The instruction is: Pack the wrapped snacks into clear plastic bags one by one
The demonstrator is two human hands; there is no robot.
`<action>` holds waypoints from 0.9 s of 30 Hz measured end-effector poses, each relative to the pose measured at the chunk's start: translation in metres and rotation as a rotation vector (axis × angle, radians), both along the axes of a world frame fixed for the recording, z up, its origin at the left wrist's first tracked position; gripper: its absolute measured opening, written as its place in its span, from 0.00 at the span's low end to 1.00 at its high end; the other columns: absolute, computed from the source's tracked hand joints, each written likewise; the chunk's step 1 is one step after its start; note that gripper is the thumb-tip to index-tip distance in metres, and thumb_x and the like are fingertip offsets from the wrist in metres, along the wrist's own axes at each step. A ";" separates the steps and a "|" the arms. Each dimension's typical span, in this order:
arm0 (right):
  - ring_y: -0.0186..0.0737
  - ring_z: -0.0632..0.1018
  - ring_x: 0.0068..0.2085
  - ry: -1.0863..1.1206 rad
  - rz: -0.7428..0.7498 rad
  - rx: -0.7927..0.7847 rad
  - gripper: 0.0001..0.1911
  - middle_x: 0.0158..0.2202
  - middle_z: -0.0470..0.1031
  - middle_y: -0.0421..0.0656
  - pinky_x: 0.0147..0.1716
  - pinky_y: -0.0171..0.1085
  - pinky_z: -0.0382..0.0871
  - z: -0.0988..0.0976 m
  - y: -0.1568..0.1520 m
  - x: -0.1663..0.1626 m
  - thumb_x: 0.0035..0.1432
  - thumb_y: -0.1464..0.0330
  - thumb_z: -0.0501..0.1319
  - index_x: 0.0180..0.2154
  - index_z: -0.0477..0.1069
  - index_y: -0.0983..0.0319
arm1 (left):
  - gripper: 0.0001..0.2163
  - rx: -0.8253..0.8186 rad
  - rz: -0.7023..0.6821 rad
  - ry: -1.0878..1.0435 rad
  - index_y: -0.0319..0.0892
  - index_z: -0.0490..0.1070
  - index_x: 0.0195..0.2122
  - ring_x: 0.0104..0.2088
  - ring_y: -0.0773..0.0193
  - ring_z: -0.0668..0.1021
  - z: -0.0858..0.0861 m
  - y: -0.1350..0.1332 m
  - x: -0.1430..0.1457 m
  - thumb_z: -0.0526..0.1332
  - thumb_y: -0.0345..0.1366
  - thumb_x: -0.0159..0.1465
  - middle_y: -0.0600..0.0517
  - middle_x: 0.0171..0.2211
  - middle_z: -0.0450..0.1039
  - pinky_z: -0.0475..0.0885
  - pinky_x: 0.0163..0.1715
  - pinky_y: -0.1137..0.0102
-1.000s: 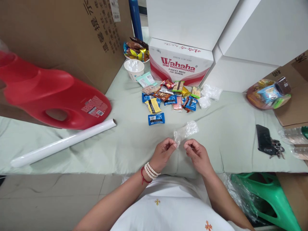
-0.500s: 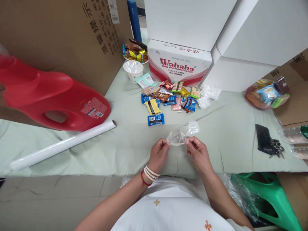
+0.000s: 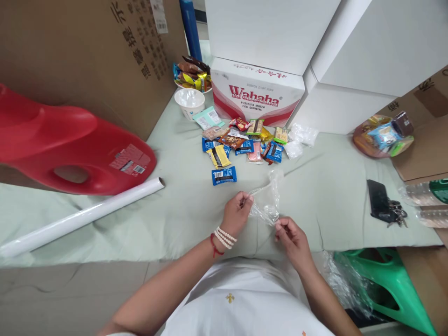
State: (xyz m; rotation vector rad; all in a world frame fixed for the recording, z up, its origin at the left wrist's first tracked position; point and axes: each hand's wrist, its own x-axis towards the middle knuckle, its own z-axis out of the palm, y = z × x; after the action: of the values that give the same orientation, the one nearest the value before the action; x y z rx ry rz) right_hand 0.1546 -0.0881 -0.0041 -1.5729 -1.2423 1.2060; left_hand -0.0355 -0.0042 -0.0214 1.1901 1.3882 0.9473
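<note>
A clear, crinkled plastic bag (image 3: pixel 268 198) stretches between my two hands above the green cloth. My left hand (image 3: pixel 238 211), with beads at its wrist, pinches the bag's left edge. Lower and to the right, my right hand (image 3: pixel 293 239) grips its bottom corner between thumb and fingers. Just beyond the hands lies a blue snack packet (image 3: pixel 224 176). Behind that one is a heap of small wrapped snacks, with a yellow packet (image 3: pixel 219 156) at its front. More crumpled clear plastic (image 3: pixel 303 136) rests to the right of the heap.
A red jug (image 3: pixel 77 144) and a white roll (image 3: pixel 84 217) lie on the left. A paper cup (image 3: pixel 190 103) stands by the Wahaha box (image 3: pixel 257 95). On the right are a snack-filled bowl (image 3: pixel 362 142), a black phone-like object (image 3: pixel 377 198) and keys (image 3: pixel 396 210).
My right hand has moved down toward me, and my left hand slightly up. The plastic bag, earlier spread level between them, is now pulled on a slant. The view has shifted slightly.
</note>
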 end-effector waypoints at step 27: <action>0.37 0.67 0.25 -0.142 0.052 0.016 0.15 0.25 0.72 0.38 0.28 0.36 0.59 -0.001 0.080 -0.020 0.60 0.53 0.63 0.33 0.75 0.58 | 0.10 0.031 0.027 0.202 0.43 0.73 0.32 0.28 0.62 0.73 -0.002 0.020 0.011 0.56 0.40 0.66 0.54 0.24 0.70 0.67 0.34 0.68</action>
State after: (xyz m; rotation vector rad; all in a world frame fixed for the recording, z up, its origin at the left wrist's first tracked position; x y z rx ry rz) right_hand 0.1351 -0.0079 -0.0048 -1.6470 -1.3881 1.1298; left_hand -0.0245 0.0157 -0.0230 1.3225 1.5571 0.8894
